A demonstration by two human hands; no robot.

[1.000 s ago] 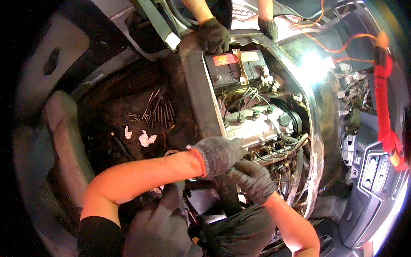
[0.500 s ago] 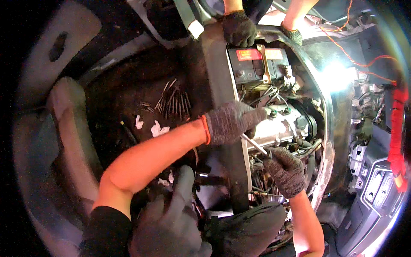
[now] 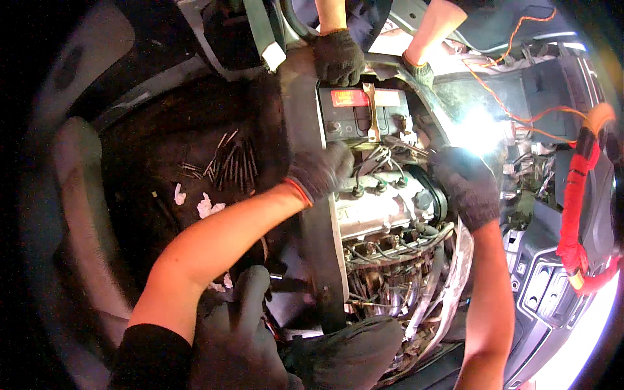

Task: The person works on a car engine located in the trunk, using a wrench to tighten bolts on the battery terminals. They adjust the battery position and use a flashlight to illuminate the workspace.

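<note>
My left hand [image 3: 323, 170], in a dark knit glove, is over the near edge of the engine bay beside the engine's valve cover [image 3: 370, 208]. Motion smears its fingers. Across the bay, my gloved right hand [image 3: 467, 185] is closed at the far side of the engine. A slim metal rod [image 3: 416, 149] extends from its fingertips toward the battery side. Cables and plug leads [image 3: 383, 156] run between the valve cover and the black battery [image 3: 351, 123]. A wrench-shaped metal bar [image 3: 372, 114] lies across the battery top.
Another person's gloved hands [image 3: 339, 57] rest at the bay's upper rim. Several dark metal rods [image 3: 234, 162] and crumpled white tissue [image 3: 209, 207] lie on the left floor. A bright lamp [image 3: 481, 130] glares at right, near an orange cord [image 3: 513, 114] and a red-wrapped bar [image 3: 572, 208].
My right hand has moved up and away from the front of the engine to its far side near the battery. My left hand has drawn back left. The view has shifted slightly.
</note>
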